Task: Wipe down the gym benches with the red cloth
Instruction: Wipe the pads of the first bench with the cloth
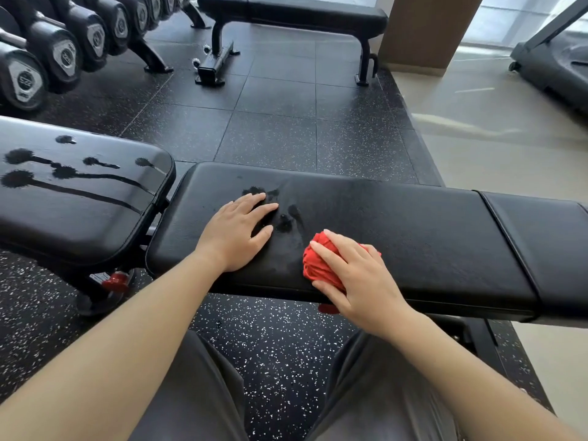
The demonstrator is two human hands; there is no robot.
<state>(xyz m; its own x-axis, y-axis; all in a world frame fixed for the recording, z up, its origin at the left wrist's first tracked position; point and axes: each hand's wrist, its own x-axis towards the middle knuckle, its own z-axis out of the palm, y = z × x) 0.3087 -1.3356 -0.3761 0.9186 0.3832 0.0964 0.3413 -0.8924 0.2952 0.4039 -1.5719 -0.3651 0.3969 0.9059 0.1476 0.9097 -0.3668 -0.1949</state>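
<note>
A black padded gym bench (413, 230) runs across the middle of the view in front of me. My right hand (353, 278) presses a bunched red cloth (315, 262) onto the pad near its front edge. My left hand (235, 230) lies flat on the pad to the left, fingers spread, holding nothing. Wet spray marks (286, 218) sit on the pad between the two hands. To the left, the tilted back pad (79, 198) of the bench carries several dark spray blots with long drips.
A second black bench (296, 14) stands at the back. A rack of dumbbells (63, 52) fills the far left. A treadmill (553, 65) sits at the far right beside a brown pillar (426, 30). Speckled rubber floor tiles (280, 128) lie between the benches.
</note>
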